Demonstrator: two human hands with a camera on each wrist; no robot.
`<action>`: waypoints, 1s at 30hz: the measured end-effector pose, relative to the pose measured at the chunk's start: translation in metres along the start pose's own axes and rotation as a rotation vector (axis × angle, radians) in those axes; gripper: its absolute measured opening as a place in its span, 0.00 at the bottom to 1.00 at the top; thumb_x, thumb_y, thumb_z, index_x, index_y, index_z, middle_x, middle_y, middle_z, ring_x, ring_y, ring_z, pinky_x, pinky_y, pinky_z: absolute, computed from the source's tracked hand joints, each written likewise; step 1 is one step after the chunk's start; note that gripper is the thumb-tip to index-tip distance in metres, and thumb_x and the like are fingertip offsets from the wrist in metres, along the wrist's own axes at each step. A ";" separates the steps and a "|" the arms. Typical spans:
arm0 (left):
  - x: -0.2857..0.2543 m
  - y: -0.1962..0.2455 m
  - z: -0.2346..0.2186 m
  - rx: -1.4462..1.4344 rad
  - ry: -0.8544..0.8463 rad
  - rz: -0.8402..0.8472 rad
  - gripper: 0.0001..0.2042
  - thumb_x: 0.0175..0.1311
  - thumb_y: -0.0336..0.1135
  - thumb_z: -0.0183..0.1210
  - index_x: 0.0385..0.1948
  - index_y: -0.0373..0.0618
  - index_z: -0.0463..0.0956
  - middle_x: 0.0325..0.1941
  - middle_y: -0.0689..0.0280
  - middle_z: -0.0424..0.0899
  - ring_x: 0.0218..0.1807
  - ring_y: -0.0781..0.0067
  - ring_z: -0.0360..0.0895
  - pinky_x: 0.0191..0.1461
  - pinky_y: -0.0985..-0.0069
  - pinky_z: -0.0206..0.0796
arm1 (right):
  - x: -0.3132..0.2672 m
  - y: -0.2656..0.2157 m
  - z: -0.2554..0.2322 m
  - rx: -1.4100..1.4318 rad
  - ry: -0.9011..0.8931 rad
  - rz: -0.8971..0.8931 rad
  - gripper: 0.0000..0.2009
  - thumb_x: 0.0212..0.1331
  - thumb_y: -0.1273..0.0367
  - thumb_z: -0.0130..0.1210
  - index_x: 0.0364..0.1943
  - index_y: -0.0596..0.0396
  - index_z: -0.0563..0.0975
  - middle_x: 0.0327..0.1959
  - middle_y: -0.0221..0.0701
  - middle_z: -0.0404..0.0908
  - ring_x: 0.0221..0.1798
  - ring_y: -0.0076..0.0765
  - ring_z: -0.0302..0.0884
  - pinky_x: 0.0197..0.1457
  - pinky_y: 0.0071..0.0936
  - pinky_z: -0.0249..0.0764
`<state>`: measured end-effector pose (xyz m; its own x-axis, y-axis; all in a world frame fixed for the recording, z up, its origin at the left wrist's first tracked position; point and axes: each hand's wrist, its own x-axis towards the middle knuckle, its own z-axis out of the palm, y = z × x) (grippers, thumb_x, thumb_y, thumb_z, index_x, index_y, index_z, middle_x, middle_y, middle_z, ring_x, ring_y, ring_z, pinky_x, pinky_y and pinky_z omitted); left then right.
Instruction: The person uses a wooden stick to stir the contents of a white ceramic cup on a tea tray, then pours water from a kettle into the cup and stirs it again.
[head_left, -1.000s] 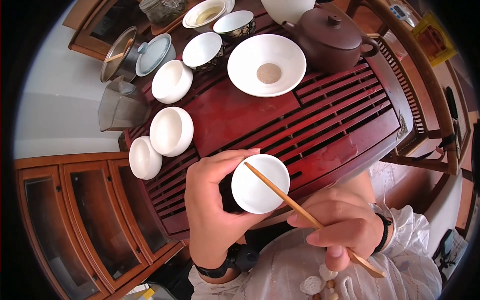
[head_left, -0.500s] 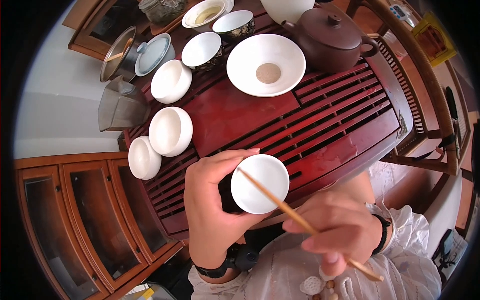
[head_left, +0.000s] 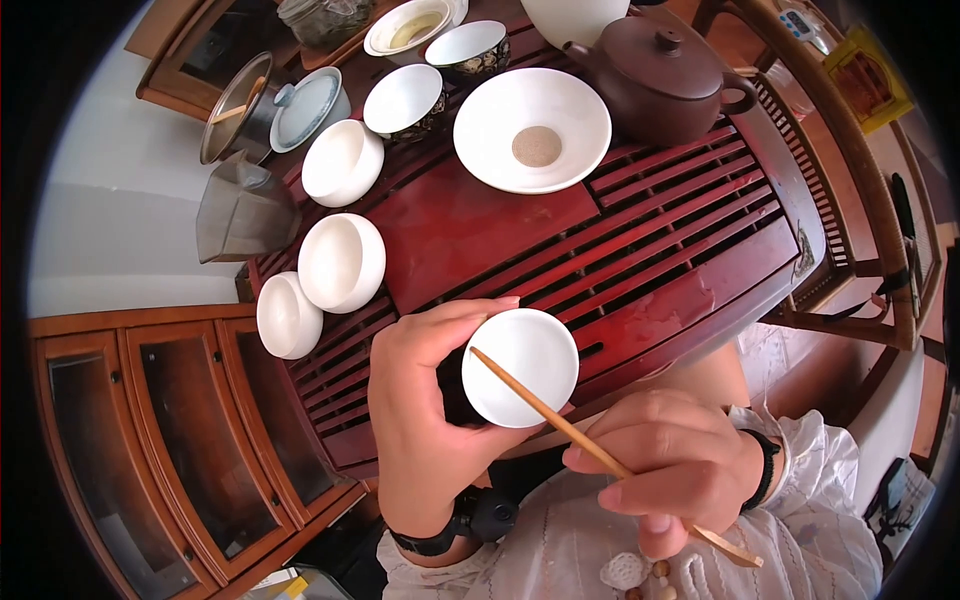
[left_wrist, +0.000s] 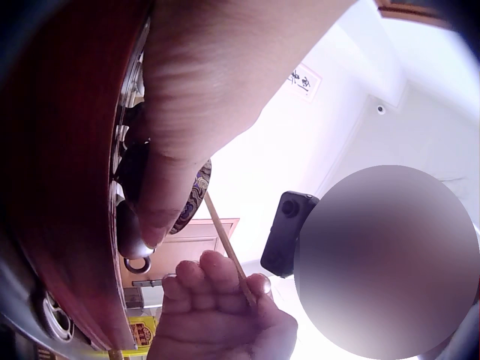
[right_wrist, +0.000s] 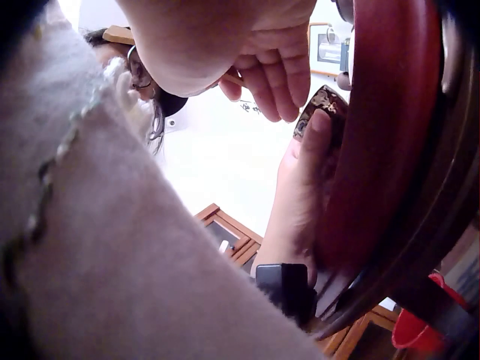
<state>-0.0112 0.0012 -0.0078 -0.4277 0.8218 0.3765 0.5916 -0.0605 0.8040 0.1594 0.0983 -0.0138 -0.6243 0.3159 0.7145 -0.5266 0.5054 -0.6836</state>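
Observation:
In the head view, my left hand (head_left: 415, 400) curls round a small cup (head_left: 535, 345), white inside, and holds it at the near edge of the tea tray. Its dark, gold-patterned outer wall shows in the left wrist view, where the cup (left_wrist: 196, 199) sits beyond my fingers. A slim wooden tea stick (head_left: 545, 407) is pinched between the thumb and fingers of my right hand (head_left: 680, 450). The stick's thin tip overlaps the cup's left inner wall; its wider, flattened end sticks out behind the hand.
On the dark red slatted tea tray (head_left: 450, 235) stand a wide white bowl (head_left: 480, 125), a brown teapot (head_left: 655, 90), several white cups (head_left: 345, 262) on the left and patterned bowls (head_left: 405, 100) behind. A clear pitcher (head_left: 245, 210) is at far left, a wooden chair (head_left: 885, 170) at right.
The stick's tip has shifted left and slightly down across the cup, and my right hand has moved a little left with it. The left hand and cup stay nearly still.

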 end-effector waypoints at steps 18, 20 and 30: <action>0.000 -0.003 0.000 -0.013 0.006 0.008 0.31 0.31 0.33 0.78 0.43 0.43 0.73 0.47 0.57 0.85 0.47 0.57 0.82 0.50 0.66 0.69 | 0.003 0.000 -0.002 0.032 0.038 0.063 0.09 0.60 0.74 0.48 0.42 0.64 0.73 0.34 0.43 0.76 0.31 0.47 0.76 0.30 0.37 0.75; 0.001 -0.003 0.002 -0.037 0.011 0.020 0.31 0.31 0.33 0.78 0.43 0.43 0.74 0.47 0.57 0.85 0.47 0.57 0.82 0.50 0.66 0.69 | 0.000 -0.001 0.000 0.004 -0.005 0.004 0.09 0.59 0.73 0.49 0.41 0.63 0.73 0.35 0.43 0.76 0.31 0.47 0.76 0.30 0.39 0.76; 0.004 -0.003 0.004 -0.108 0.032 0.020 0.30 0.30 0.32 0.78 0.42 0.41 0.75 0.45 0.57 0.85 0.46 0.57 0.82 0.49 0.67 0.70 | -0.001 0.002 -0.006 0.049 -0.006 0.056 0.10 0.55 0.75 0.50 0.41 0.62 0.73 0.34 0.42 0.75 0.31 0.49 0.76 0.31 0.40 0.76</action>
<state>-0.0115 0.0068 -0.0104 -0.4391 0.8011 0.4066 0.5242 -0.1391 0.8402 0.1625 0.1042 -0.0149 -0.6566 0.3379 0.6743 -0.5185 0.4470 -0.7290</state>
